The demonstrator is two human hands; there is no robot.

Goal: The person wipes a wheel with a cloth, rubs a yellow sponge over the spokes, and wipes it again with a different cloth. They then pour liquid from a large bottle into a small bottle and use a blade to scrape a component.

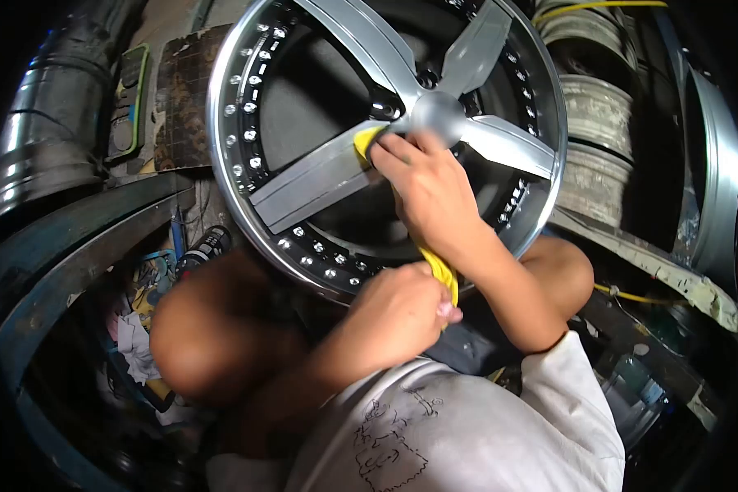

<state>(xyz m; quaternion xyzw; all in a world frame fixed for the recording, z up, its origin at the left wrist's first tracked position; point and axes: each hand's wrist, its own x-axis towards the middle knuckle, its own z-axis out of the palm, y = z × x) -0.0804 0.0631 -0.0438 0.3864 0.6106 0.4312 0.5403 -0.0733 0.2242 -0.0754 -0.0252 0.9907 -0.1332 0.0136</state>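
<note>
A silver wheel rim (328, 176) with broad spokes and a polished lip stands in front of my lap. My right hand (430, 189) is at the hub, its fingers closed on a dark pad with a yellow cloth (369, 143) at its edge, touching the inner end of the lower left spoke. Below it, at the rim's bottom edge, my left hand (402, 307) is wrapped round a bunched yellow cloth (441, 275). Whether the two yellow pieces are one cloth is hidden behind my right hand.
Stacked worn rims (586, 148) stand at the right, beside another silver rim (722, 164). Metal cylinders (53, 115) and a green-edged case (129, 102) are at the left. A clear bottle (631, 385) lies lower right; crumpled paper (135, 344) lies lower left.
</note>
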